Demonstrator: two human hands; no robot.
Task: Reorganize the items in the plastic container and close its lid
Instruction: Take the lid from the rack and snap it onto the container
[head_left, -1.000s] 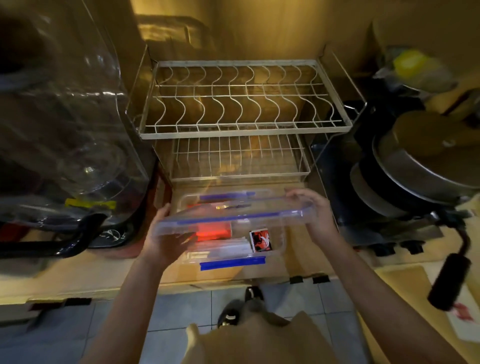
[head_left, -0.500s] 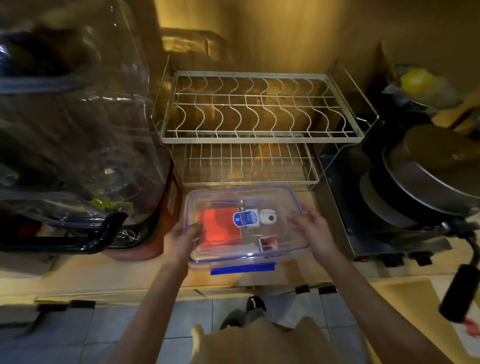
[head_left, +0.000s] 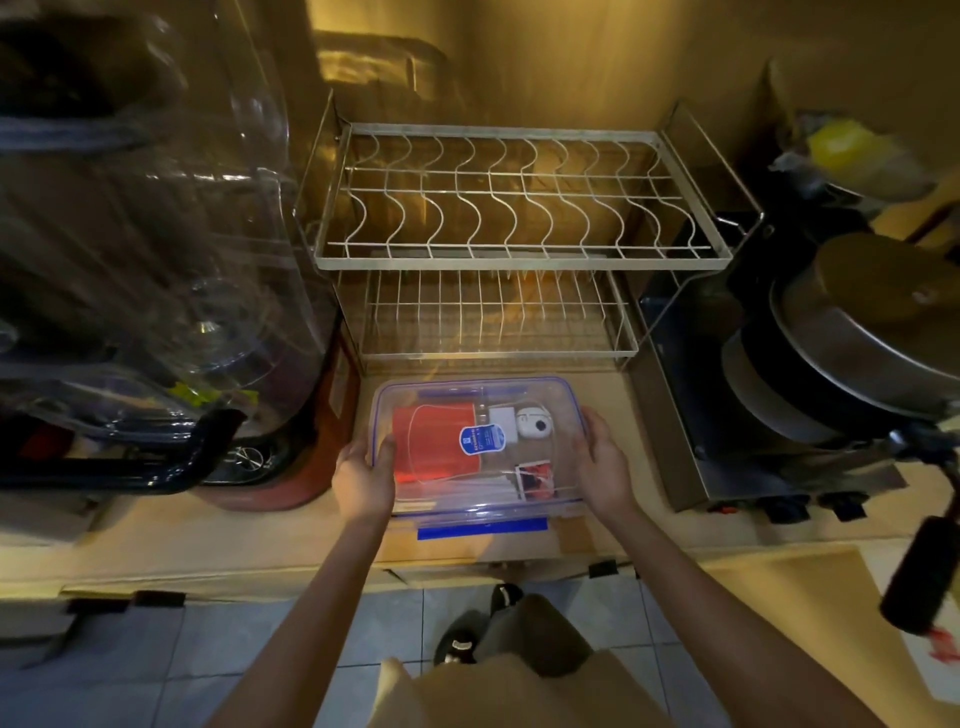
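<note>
A clear plastic container (head_left: 563, 506) with blue trim sits on the counter in front of the dish rack. Its clear lid (head_left: 441, 395) lies flat on top, with a blue sticker (head_left: 482, 439) at its middle. Through the lid I see a red flat item (head_left: 428, 441), a small white device (head_left: 533, 422) and a small photo card (head_left: 535, 480). The front blue latch (head_left: 482, 529) sticks out flat toward me. My left hand (head_left: 363, 480) rests on the lid's left edge, thumb on top. Against the right edge my right hand (head_left: 602, 470) presses the same way.
A two-tier wire dish rack (head_left: 514, 254) stands just behind the container. A large clear appliance with a black handle (head_left: 156, 312) crowds the left. Stacked metal pans (head_left: 857, 332) on a stove fill the right, with a long black pan handle (head_left: 914, 577) jutting over the counter edge.
The lid came down from a tilted hold above the container and now lies flat on it. Both hands moved down with it to the lid's side edges.
</note>
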